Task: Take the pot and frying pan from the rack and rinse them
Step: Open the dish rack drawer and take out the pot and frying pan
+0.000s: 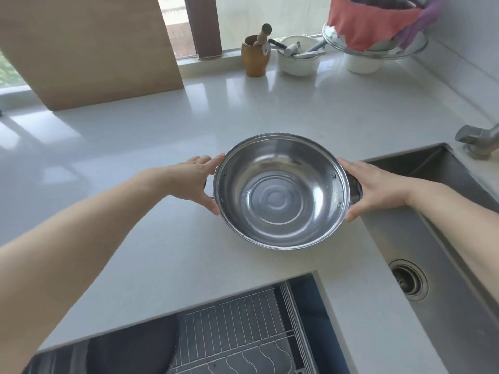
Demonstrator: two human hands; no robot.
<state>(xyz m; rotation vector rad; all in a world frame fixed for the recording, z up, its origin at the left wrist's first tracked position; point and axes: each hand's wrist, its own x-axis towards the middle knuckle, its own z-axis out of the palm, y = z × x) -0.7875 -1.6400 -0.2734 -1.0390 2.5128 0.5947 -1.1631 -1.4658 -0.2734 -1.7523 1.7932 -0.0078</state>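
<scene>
A shiny steel pot (280, 195) with two side handles is held over the white counter (151, 238), just left of the sink (442, 238). My left hand (194, 182) grips its left handle and my right hand (375, 187) grips its right handle. A few water drops cling to the pot's inner wall. Below the counter edge, the pulled-out wire rack (243, 327) holds a dark frying pan (129, 349), only partly in view.
The sink's drain (409, 280) lies at the right, with the tap (478, 141) above it. At the back stand a wooden mortar with pestle (255, 56), a white bowl of utensils (298, 59), a cloth-covered bowl stack (375, 36) and a leaning wooden board (94, 49).
</scene>
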